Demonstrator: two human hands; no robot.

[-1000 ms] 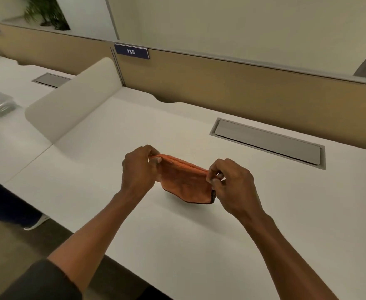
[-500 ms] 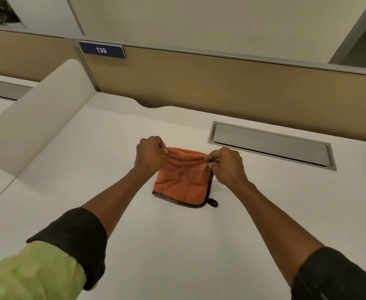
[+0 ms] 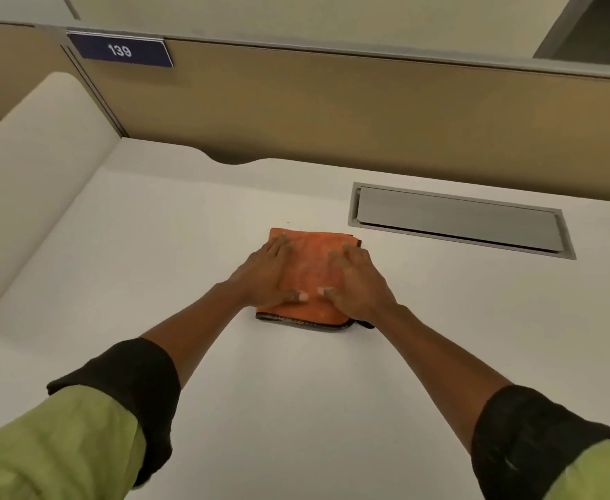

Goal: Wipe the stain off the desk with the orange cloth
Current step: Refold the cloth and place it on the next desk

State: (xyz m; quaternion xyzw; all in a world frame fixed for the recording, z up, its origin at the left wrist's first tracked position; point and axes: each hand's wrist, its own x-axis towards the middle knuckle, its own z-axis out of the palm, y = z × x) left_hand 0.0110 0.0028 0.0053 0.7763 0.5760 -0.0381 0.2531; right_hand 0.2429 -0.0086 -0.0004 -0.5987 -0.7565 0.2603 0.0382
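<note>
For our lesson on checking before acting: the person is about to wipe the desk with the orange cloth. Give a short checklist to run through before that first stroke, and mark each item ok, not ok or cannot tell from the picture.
1. Orange cloth lies folded and flat on the desk: ok.
2. Left hand rests flat, palm down, on the cloth: ok.
3. Right hand rests flat, palm down, on the cloth: ok.
4. Stain located: cannot tell; only a tiny dark speck shows beyond the cloth's far edge, and anything under the cloth is hidden.
5. Desk around the cloth free of loose items: ok.
6. Cable tray lid, to the right, is apart from the cloth: ok.
</note>
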